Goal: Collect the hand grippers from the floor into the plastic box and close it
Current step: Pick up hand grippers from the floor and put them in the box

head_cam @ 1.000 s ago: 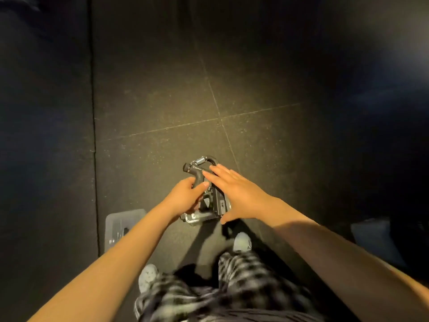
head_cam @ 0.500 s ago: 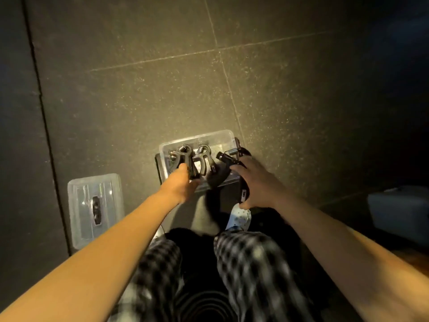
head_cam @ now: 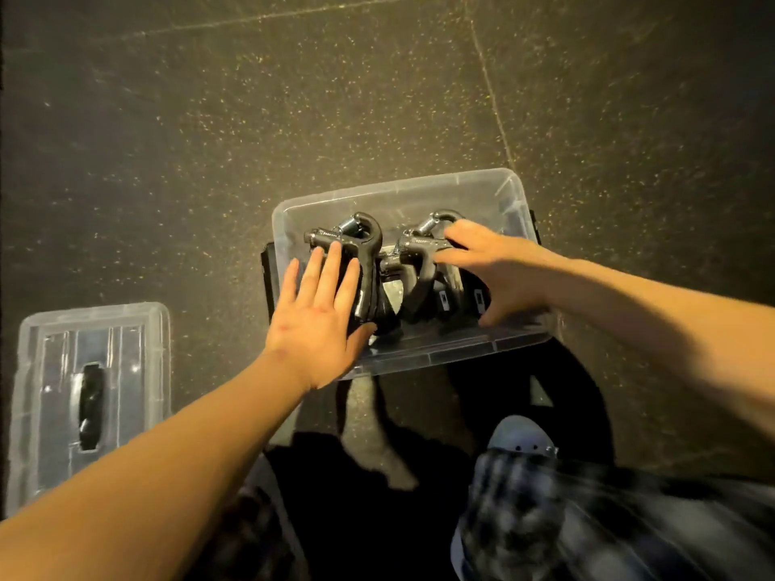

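Lid [head_cam: 90, 396] waits on the floor, left of the plastic box [head_cam: 509, 190]. Both hands have let go: left hand [head_cam: 321, 316] flat and splayed, right hand [head_cam: 499, 268] loosely spread over hand grippers [head_cam: 369, 249] now dropped inside. Closing comes next, I'd say.

Floor [head_cam: 209, 140] — box [head_cam: 419, 190] (open), lid [head_cam: 50, 341].

A second ago both hands gripped the hand grippers [head_cam: 369, 262] above bare floor; now those lie inside the plastic box [head_cam: 402, 195]. The left hand [head_cam: 318, 316] has let go, fingers flat and spread over the left one, and the right hand [head_cam: 499, 274] has loosened over the right ones
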